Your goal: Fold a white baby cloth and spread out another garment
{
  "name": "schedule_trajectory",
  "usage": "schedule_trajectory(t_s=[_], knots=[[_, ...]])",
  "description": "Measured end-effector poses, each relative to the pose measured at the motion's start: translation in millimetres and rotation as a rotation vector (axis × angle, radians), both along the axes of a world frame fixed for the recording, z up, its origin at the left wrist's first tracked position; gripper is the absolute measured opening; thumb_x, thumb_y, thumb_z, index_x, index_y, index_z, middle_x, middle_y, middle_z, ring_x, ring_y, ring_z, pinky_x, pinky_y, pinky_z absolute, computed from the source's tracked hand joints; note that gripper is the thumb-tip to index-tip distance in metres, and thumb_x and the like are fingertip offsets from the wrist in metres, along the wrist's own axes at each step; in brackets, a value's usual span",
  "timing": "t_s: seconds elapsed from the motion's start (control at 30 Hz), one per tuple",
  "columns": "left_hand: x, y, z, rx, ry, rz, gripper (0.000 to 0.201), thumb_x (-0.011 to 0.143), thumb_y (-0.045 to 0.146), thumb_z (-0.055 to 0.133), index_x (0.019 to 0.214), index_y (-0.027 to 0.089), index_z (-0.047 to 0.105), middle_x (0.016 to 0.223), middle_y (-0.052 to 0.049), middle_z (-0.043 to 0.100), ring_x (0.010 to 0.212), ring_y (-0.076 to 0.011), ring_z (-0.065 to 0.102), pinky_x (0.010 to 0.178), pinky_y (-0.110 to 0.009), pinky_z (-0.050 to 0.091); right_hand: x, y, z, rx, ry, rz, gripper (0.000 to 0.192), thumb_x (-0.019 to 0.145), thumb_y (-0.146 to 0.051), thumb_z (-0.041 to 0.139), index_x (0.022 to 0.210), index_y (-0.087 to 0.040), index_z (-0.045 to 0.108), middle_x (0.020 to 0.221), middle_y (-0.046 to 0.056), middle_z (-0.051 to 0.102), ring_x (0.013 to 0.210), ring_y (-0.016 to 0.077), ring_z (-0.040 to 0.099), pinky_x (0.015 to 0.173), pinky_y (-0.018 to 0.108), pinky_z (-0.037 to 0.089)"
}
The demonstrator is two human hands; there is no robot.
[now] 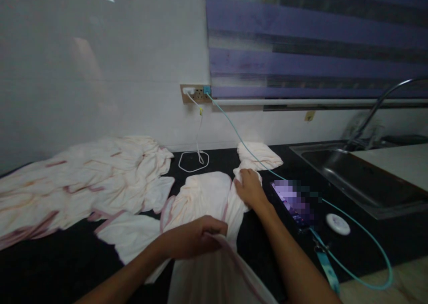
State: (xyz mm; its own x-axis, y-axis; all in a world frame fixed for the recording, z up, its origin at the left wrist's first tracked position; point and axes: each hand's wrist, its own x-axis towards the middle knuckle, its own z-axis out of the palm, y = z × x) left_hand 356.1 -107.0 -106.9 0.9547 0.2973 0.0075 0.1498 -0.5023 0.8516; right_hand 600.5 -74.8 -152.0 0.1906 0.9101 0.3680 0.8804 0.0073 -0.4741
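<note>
A white cloth with pink trim (214, 188) lies rumpled on the black counter and hangs over its near edge. My left hand (200, 237) is closed on the pink-trimmed edge, its fingers pinching the fabric. Farther forward, my right hand (249, 188) grips a bunched part of the same cloth against the counter, with its fingertips partly hidden in the folds. Just beyond my right hand is a folded white cloth (261, 154). To the left spreads a large heap of similar white cloth (110, 174) with pink edging.
A phone (290, 201) with a lit screen lies right of my right arm, joined to a teal cable (361, 228). Nearby are a round white object (338, 224) and a steel sink (361, 174) with a curved faucet (374, 108). A white cable (194, 161) hangs from the wall socket (197, 93).
</note>
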Motion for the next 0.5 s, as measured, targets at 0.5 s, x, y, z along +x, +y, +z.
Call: schedule_trajectory(t_s=[0.5], knots=[[-5, 37, -5.7, 0.45, 0.121, 0.649, 0.04, 0.085, 0.06, 0.061, 0.09, 0.02, 0.062, 0.088, -0.009, 0.066, 0.087, -0.0271, 0.064, 0.083, -0.044, 0.053, 17, -13, 22.1, 0.069, 0.044, -0.173, 0.021, 0.102, -0.023, 0.044, 0.105, -0.018, 0.065, 0.103, 0.013, 0.069, 0.098, 0.0251, 0.062, 0.085, 0.033, 0.04]])
